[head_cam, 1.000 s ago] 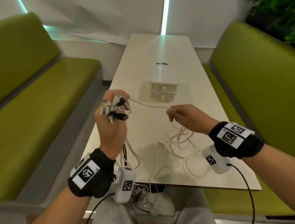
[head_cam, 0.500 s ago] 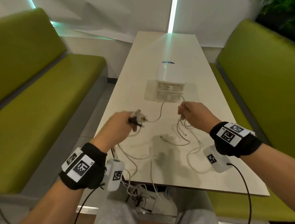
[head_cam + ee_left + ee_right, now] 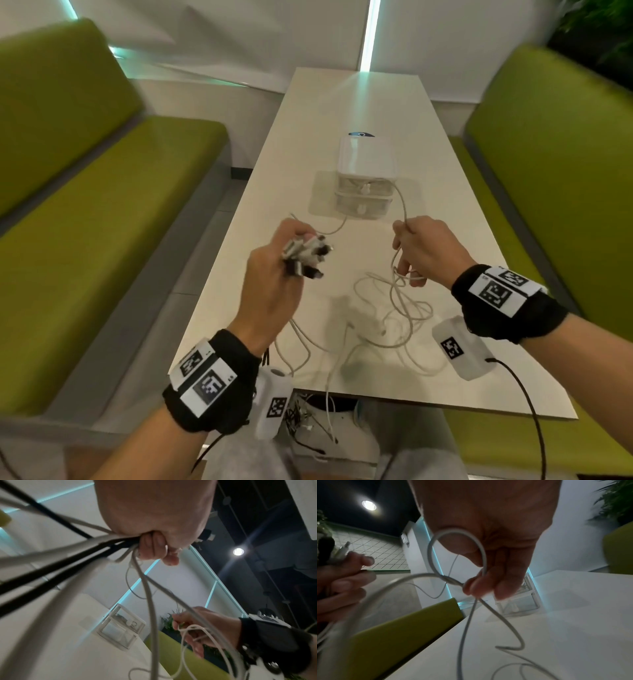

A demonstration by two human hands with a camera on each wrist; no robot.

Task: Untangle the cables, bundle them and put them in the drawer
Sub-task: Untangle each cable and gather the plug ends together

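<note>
My left hand (image 3: 274, 270) is raised over the table's left side and grips a bunch of white and black cable ends (image 3: 306, 255); their cords (image 3: 72, 555) trail down past my wrist. To its right, my right hand (image 3: 423, 250) pinches a white cable (image 3: 458, 566) that curls in a loop round my fingers. Loose white cable loops (image 3: 400, 308) lie on the table under both hands. A small white two-drawer box (image 3: 364, 178) stands beyond the hands, both drawers closed.
The cream table (image 3: 359, 96) runs away from me between two green benches, one on the left (image 3: 102, 212) and one on the right (image 3: 555, 178). More tangled cables (image 3: 308, 418) hang over the near table edge onto my lap.
My left hand dropped toward the table, then rose again with the plug bunch. My right hand moved right and away, drawing the white cable out into a loop.
</note>
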